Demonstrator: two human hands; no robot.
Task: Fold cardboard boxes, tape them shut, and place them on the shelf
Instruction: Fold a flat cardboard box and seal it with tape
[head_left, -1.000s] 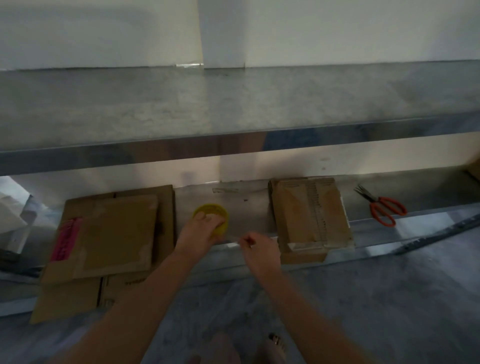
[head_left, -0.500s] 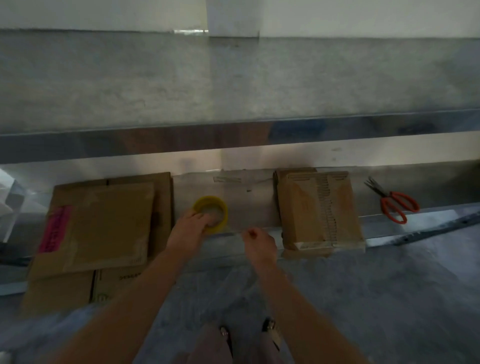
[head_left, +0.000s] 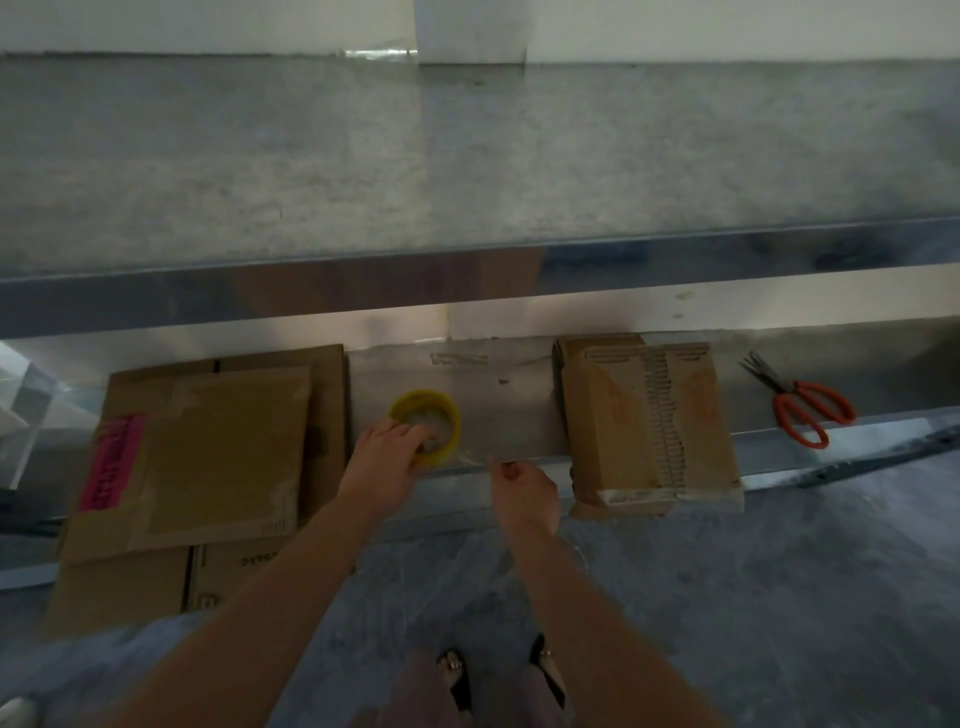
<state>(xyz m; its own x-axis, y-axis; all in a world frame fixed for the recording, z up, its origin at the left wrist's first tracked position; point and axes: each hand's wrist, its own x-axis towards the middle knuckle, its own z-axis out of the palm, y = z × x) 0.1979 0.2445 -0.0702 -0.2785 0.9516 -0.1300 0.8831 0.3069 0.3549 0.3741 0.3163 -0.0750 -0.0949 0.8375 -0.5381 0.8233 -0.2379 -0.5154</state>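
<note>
**Peeling tape off the roll on the lower shelf**

Biggest thing in view is the metal shelf unit: the upper shelf (head_left: 467, 156) fills the whole top half, bare grey metal with a shiny front lip. Below it sits the lower shelf (head_left: 498, 400), where all the stuff is.

On the left of that lower shelf there's a stack of flattened cardboard boxes (head_left: 208, 447), a smaller sheet with a pink label lying on top of bigger ones, and the bottom pieces stick out past the shelf's front edge. Over to the right of centre is a folded-up box (head_left: 649, 426), worn and torn along the top so the corrugation shows, with its front end poking over the edge too.

Between those two piles is the yellow tape roll (head_left: 427, 423), lying flat on the shelf near the front edge. The left hand (head_left: 387, 457) is curled over its near side, fingers gripping the ring. The right hand (head_left: 524, 491) is just beside it, thumb and fingertip pinched shut on the loose end of the tape strip (head_left: 470, 457), which runs the short gap back to the roll.

Far right, well away from everything, lie orange-handled scissors (head_left: 802, 408), blades closed and pointing back-left.
</note>
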